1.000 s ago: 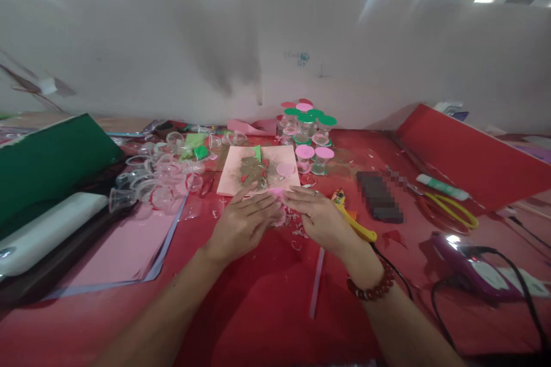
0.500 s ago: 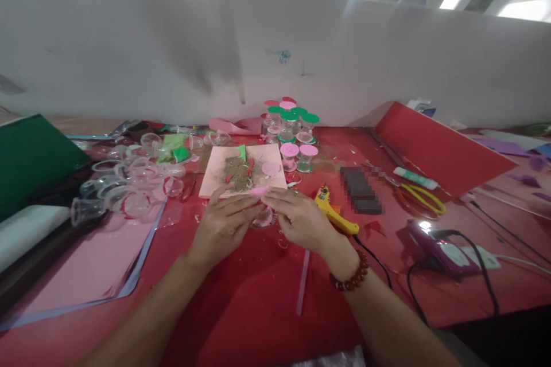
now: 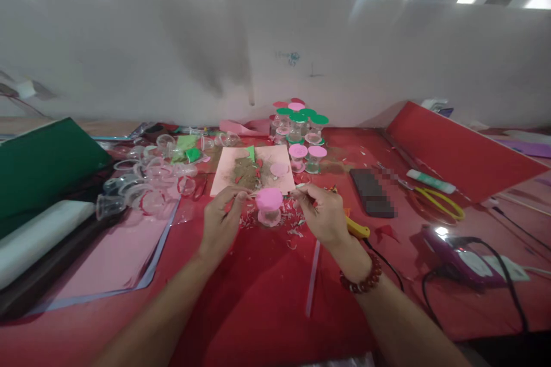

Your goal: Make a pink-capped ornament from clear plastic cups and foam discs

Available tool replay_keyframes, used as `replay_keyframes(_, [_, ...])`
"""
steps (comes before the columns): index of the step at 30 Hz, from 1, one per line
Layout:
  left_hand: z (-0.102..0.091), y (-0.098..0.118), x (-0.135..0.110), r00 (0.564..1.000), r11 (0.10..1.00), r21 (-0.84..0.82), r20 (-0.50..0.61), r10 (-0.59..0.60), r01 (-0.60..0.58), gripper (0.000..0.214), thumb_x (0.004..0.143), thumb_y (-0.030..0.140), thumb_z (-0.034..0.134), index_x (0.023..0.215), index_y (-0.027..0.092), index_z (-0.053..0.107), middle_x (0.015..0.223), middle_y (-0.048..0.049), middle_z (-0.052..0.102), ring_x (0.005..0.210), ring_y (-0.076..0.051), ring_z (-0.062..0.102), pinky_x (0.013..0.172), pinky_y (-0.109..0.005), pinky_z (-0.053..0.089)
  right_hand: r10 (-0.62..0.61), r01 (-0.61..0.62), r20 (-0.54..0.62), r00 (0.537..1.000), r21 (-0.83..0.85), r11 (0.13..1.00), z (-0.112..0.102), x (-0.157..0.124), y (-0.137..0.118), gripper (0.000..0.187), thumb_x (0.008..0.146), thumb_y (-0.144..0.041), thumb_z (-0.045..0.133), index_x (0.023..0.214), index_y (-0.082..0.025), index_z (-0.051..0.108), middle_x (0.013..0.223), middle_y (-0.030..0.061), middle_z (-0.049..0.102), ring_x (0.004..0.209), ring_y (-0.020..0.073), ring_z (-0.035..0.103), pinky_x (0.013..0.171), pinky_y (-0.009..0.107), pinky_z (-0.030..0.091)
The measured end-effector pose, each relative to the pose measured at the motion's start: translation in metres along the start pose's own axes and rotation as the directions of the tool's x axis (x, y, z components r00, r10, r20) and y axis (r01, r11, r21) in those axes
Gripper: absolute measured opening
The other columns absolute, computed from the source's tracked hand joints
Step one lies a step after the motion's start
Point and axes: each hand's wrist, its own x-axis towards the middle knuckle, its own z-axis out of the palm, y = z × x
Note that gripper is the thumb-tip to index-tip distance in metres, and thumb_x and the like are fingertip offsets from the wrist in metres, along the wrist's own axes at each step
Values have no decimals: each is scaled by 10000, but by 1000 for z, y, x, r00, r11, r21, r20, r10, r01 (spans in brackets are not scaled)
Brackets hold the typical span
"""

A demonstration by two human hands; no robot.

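Between my hands a clear plastic cup (image 3: 269,218) stands on the red table, topped by a pink paper disc (image 3: 269,198). My left hand (image 3: 220,219) is on the left of the cup, apart from it, thumb and forefinger pinched together. To the right, my right hand (image 3: 323,215) is pinched likewise, also clear of the disc. Whatever lies in either pinch is too small to make out. Just beyond is a pale pink board (image 3: 221,171) with brown smears, red and green scraps and a loose pink disc (image 3: 279,170).
Disc-topped cups (image 3: 298,155) stand behind the board. Loose clear cups (image 3: 148,200) crowd the left, near pink sheets (image 3: 107,252). A yellow glue gun (image 3: 358,229), partly hidden, a glue stick (image 3: 313,278), a dark phone-like slab (image 3: 372,192), yellow-handled scissors (image 3: 439,202) and a cabled purple device (image 3: 458,258) lie right.
Both hands have come off the pink disc and drawn apart to either side, leaving it on the cup in plain view. The camera has turned slightly left.
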Motion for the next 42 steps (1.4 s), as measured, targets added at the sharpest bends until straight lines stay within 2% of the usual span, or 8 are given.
replay_keyframes(3, [5,-1,0,993,994,-82,101,-64,72,277,893,395,547,975,187,711,1086,-81,716,1052,-220,636,950,-359,475,-30,32,34,999,-39,999,4,0,-1,342,981,-338,467,783,-171,690,680,54,712,651,165,668,648,260,504])
replay_keyframes(6, [11,-4,-3,964,969,-157,218,-152,189,425,849,422,613,1213,206,648,1263,-99,660,1152,-248,603,1012,-402,450,-194,195,99,976,4,981,10,1,0,255,980,-286,474,1040,-185,699,1052,86,740,1010,201,667,913,337,506])
replay_keyframes(9, [16,-6,-5,930,941,-215,316,-187,262,493,836,425,630,1283,217,615,1343,-89,617,1234,-254,558,1076,-424,399,-315,335,267,911,-30,942,13,0,1,333,968,-256,486,1266,-194,623,1342,80,618,1305,233,503,1101,435,400])
replay_keyframes(14, [18,-8,-6,895,891,-288,384,-229,352,519,841,443,630,1309,221,600,1353,-80,611,1277,-259,528,1076,-416,400,-269,367,448,852,-145,919,6,1,1,377,978,-278,467,1336,-238,579,1429,44,539,1387,264,410,1121,511,379])
replay_keyframes(19, [18,-6,-6,893,881,-280,357,-274,382,572,806,465,665,1314,210,599,1348,-94,614,1245,-276,552,1057,-419,411,-306,367,330,893,-139,920,-5,6,4,444,931,-251,537,1374,-225,539,1434,67,532,1371,248,435,1129,494,383])
replay_keyframes(25, [18,1,-6,875,864,-276,373,-308,422,580,798,458,673,1316,207,597,1337,-91,623,1242,-279,553,1067,-419,396,-379,425,332,864,-76,902,-7,6,14,536,751,30,445,1130,-227,722,1197,38,710,1243,221,571,1073,473,445])
replay_keyframes(35, [14,3,-5,875,798,-393,360,-323,457,499,880,523,532,1230,193,666,1372,-68,596,1330,-270,474,1146,-411,291,-447,474,239,862,-71,877,-4,4,3,480,744,31,450,1052,-195,742,1117,46,741,1141,237,618,985,458,504])
replay_keyframes(42, [14,6,-5,880,832,-335,345,-327,441,537,872,545,534,1242,175,655,1392,-80,576,1331,-270,473,1149,-412,282,-440,456,268,857,4,890,3,1,6,439,771,27,425,1018,-138,748,1060,85,757,1095,221,659,989,428,522])
